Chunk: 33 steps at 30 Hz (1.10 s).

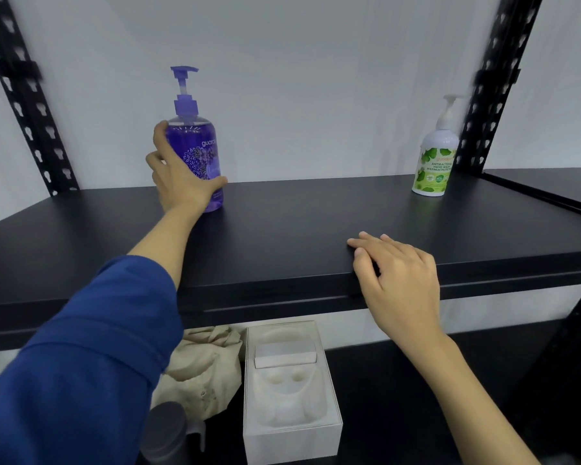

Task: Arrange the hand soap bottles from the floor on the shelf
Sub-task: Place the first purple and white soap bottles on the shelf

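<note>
A purple hand soap bottle [197, 142] with a purple pump stands upright on the black shelf [299, 223], left of its middle. My left hand [178, 176] grips its body, fingers wrapped round the left side and thumb across the lower front. A white hand soap bottle [435, 159] with a green leaf label stands upright at the shelf's back right. My right hand [396, 273] rests on the shelf's front edge with fingers lying flat and holds nothing.
Black perforated uprights [27, 105] frame the shelf at left and right. On the lower shelf sit a white moulded packaging box [289, 391], a crumpled beige cloth [205, 367] and a grey cylinder [168, 431]. A white wall is behind.
</note>
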Each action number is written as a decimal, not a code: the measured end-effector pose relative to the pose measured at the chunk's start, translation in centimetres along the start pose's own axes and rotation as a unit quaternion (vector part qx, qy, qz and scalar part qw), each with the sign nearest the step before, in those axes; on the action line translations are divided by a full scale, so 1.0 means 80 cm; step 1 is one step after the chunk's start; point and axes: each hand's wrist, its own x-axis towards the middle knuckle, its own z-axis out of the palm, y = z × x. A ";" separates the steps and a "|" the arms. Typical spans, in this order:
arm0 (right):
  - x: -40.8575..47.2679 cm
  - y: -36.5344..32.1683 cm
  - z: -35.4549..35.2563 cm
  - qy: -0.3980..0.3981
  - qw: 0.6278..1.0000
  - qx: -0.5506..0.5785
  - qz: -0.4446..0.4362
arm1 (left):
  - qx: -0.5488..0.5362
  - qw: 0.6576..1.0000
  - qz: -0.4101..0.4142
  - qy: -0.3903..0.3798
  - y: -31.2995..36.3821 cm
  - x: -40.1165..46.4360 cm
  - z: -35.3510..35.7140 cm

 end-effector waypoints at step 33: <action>-0.027 -0.103 0.038 0.032 0.995 0.058 -0.076 | -0.003 0.998 -0.033 -0.058 -0.015 0.005 -0.009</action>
